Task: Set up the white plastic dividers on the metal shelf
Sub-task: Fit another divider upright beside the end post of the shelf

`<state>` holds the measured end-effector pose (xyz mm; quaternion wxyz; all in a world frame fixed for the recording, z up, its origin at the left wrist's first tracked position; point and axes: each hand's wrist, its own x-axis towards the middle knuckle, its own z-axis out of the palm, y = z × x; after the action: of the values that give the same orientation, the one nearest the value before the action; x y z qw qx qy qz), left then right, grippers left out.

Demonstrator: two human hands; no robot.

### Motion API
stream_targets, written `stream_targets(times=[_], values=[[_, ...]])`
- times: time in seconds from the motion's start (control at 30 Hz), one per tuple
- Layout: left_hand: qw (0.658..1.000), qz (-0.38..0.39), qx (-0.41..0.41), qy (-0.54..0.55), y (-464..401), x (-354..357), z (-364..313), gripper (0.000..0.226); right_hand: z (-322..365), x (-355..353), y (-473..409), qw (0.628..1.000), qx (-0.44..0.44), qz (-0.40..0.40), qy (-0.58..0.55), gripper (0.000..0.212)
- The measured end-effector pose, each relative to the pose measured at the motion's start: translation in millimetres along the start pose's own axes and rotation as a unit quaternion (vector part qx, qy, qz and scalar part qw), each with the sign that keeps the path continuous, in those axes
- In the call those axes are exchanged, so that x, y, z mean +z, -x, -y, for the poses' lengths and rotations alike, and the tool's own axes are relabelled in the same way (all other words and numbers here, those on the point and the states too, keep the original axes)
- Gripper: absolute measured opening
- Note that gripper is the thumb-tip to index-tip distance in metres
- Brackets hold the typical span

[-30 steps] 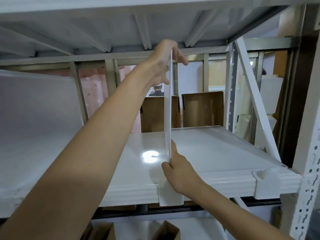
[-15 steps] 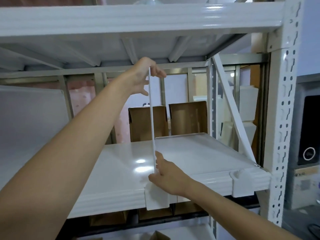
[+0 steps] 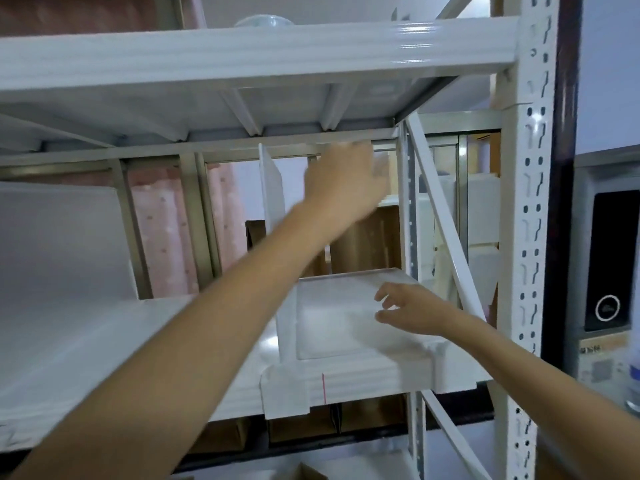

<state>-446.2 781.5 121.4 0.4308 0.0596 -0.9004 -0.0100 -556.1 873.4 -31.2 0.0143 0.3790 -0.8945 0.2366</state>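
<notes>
Leftmost, a large white panel (image 3: 59,237) leans at the back of the metal shelf (image 3: 104,341), with pink spotted material (image 3: 162,237) showing behind the rear uprights beside it. Next comes the white plastic divider (image 3: 273,188), standing upright on the shelf and running from the front edge toward the back; its front foot (image 3: 285,393) hooks down over the shelf's front lip, and a thin red line marks the lip just right of that foot. The left forearm crosses in front of the divider's middle, so that stretch is hidden. The left hand (image 3: 346,181) is raised to the right of the divider's upper part, close under the rail of the shelf above; it is blurred, its fingers look loosely spread and they hold nothing, apart from the divider. Brown cardboard boxes (image 3: 367,244) stand behind the shelf, below that hand. Lower and farther right, the right hand (image 3: 412,310) hovers over the shelf surface with fingers (image 3: 384,296) parted and relaxed, gripping nothing. A second white clip (image 3: 446,365) sits on the front lip near the right post (image 3: 526,237), and a diagonal brace (image 3: 443,216) slants down beside it. A dark device with a ring light (image 3: 607,271) stands at far right.
</notes>
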Motion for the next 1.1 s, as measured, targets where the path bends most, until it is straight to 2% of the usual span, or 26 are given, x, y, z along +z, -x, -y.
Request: stream_targets(times=[0.07,0.17,0.23,0.37,0.47,0.57,0.6,0.67,0.73,0.87,0.97,1.03,1.1], values=[[0.990,0.136,-0.026,-0.022,16.8,36.4,-5.3,0.032,-13.8,-2.4,-0.4,1.000,0.010,0.014,0.019,0.044],[0.936,0.323,-0.109,-0.084,36.7,87.8,6.2,0.041,-28.9,-4.8,3.0,0.997,0.027,0.057,0.038,0.056],[0.901,0.384,-0.167,-0.112,51.0,112.6,18.3,0.043,-37.6,-4.4,4.8,0.994,0.036,0.093,0.048,0.066],[0.846,0.440,-0.271,-0.132,73.2,138.4,34.8,0.034,-47.3,-0.2,4.5,0.988,0.035,0.123,0.083,0.077],[0.826,0.441,-0.322,-0.138,76.8,146.6,41.9,0.039,-45.1,-2.2,5.5,0.985,0.023,0.130,0.110,0.075],[0.822,0.461,-0.297,-0.155,69.7,155.8,43.6,0.024,-44.1,-3.8,7.6,0.982,0.013,0.136,0.133,0.073],[0.822,0.469,-0.282,-0.160,65.2,162.3,48.5,0.029,-44.9,-4.1,8.2,0.980,0.009,0.135,0.144,0.072],[0.828,0.464,-0.274,-0.154,50.7,192.1,76.7,0.054,-47.3,-4.1,9.6,0.978,-0.006,0.126,0.168,0.072],[0.832,0.429,-0.321,-0.148,46.9,186.5,81.8,0.073,-50.6,-2.8,11.6,0.977,-0.023,0.105,0.183,0.073],[0.843,0.371,-0.387,-0.034,53.4,118.1,38.6,0.052,-56.9,-0.1,12.1,0.977,-0.038,0.097,0.188,0.074],[0.834,0.348,-0.429,-0.008,49.4,113.2,40.4,0.051,-59.9,-2.7,12.2,0.977,-0.044,0.108,0.178,0.073],[0.837,0.343,-0.426,-0.009,48.2,116.1,44.3,0.050,-64.1,-4.3,12.8,0.978,-0.049,0.111,0.167,0.076],[0.857,0.311,-0.411,0.012,45.3,114.9,45.6,0.044,-68.3,-4.4,14.6,0.981,-0.055,0.101,0.156,0.082]])
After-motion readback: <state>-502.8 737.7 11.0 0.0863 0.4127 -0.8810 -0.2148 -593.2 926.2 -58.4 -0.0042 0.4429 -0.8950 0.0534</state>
